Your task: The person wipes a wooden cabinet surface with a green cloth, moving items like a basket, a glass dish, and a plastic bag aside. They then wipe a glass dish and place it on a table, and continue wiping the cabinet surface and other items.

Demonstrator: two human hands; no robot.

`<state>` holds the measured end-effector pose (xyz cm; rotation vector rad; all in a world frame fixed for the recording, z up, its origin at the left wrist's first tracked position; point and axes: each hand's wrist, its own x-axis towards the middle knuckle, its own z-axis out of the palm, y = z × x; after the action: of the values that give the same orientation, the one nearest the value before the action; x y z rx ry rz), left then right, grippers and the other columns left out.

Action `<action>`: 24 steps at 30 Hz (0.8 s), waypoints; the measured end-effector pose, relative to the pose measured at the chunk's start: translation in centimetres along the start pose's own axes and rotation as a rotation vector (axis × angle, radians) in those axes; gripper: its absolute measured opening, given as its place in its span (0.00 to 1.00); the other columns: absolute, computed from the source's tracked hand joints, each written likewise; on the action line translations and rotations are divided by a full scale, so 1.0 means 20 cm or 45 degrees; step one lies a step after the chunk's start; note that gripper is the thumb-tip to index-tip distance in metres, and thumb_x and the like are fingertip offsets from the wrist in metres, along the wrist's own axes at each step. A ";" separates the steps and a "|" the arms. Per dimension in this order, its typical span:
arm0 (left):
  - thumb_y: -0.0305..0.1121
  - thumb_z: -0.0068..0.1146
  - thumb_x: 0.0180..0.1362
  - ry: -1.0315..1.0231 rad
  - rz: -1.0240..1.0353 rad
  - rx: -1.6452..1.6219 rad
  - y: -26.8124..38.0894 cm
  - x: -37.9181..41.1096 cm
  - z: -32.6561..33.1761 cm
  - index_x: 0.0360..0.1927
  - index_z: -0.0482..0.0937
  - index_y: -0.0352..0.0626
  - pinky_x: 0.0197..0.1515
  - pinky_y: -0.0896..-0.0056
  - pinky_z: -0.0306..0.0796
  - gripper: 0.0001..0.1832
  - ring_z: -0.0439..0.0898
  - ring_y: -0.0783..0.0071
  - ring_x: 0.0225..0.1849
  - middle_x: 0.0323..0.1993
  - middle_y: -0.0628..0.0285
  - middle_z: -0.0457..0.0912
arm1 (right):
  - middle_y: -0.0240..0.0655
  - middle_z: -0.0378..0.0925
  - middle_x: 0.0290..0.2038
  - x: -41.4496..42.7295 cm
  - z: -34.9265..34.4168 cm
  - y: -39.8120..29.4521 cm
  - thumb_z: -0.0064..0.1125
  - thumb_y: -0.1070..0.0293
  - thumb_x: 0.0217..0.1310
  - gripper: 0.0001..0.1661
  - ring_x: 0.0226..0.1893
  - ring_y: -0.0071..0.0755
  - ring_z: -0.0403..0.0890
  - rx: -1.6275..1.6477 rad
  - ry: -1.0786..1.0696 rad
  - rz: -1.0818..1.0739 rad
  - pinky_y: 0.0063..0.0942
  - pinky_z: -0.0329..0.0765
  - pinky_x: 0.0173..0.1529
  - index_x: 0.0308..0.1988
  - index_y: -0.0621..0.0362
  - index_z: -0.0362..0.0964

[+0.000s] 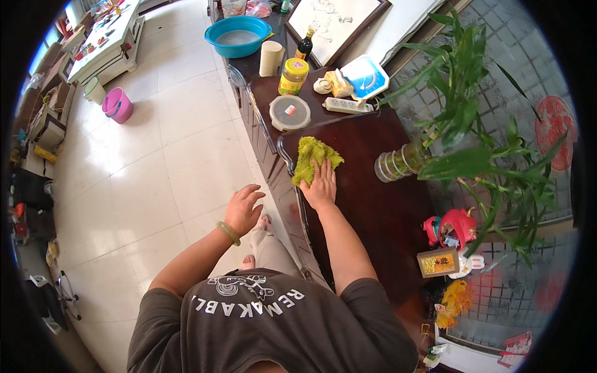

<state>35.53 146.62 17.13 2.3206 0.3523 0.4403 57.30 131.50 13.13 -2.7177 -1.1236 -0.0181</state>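
Observation:
My right hand [320,186] lies flat with its fingers pressed on a crumpled green fluffy cloth [313,156]. The cloth rests at the front edge of a dark wooden cabinet top [359,224]. My left hand [243,210] hangs over the floor beside the cabinet, fingers apart and holding nothing, with a pale green bangle [228,233] at the wrist. Just beyond the cloth sits a round lidded container [290,113]. To the right of the cloth stands a ringed glass vase [396,164] with leafy green stalks.
Beyond the container stand a yellow-lidded jar [294,77], a dark bottle [304,45], a power strip [347,106] and a blue basin [238,37]. A red figurine [457,227] and a small framed box [438,262] are at the right. A pink bucket [118,106] stands on the tiled floor.

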 end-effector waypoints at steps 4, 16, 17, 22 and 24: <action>0.27 0.58 0.50 0.011 0.034 0.032 -0.04 0.19 0.00 0.45 0.76 0.45 0.58 0.56 0.65 0.16 0.71 0.55 0.57 0.54 0.56 0.74 | 0.52 0.54 0.67 0.17 0.03 0.10 0.58 0.51 0.53 0.47 0.70 0.51 0.49 -0.013 0.071 0.021 0.45 0.48 0.71 0.68 0.54 0.50; 0.26 0.58 0.50 -0.089 -0.017 0.049 -0.20 0.80 0.02 0.45 0.76 0.45 0.59 0.56 0.64 0.16 0.71 0.54 0.57 0.54 0.55 0.74 | 0.44 0.43 0.72 0.84 -0.02 0.53 0.46 0.45 0.62 0.47 0.73 0.42 0.40 -0.189 -0.167 0.457 0.38 0.42 0.73 0.71 0.49 0.38; 0.26 0.58 0.50 -0.081 -0.015 0.038 -0.22 0.84 0.03 0.45 0.76 0.45 0.59 0.56 0.64 0.16 0.71 0.55 0.57 0.54 0.55 0.74 | 0.44 0.43 0.71 0.88 -0.02 0.57 0.47 0.46 0.61 0.46 0.73 0.43 0.41 -0.186 -0.157 0.480 0.38 0.43 0.73 0.71 0.49 0.38; 0.26 0.58 0.49 -0.123 -0.037 0.023 -0.29 0.96 0.02 0.45 0.76 0.44 0.58 0.56 0.65 0.17 0.72 0.54 0.56 0.53 0.55 0.74 | 0.46 0.48 0.70 0.96 -0.03 0.59 0.51 0.49 0.59 0.45 0.71 0.46 0.47 -0.139 -0.045 0.506 0.40 0.46 0.72 0.69 0.52 0.44; 0.26 0.58 0.49 -0.120 -0.028 -0.005 -0.34 1.02 0.03 0.45 0.76 0.44 0.57 0.56 0.66 0.17 0.72 0.53 0.55 0.53 0.55 0.75 | 0.48 0.50 0.68 0.94 0.00 0.57 0.53 0.52 0.57 0.44 0.70 0.48 0.49 -0.098 0.019 0.496 0.41 0.49 0.71 0.68 0.55 0.48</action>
<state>53.38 158.52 16.23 2.3227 0.3302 0.3196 78.67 136.81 12.75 -2.9501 -0.5838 -0.0238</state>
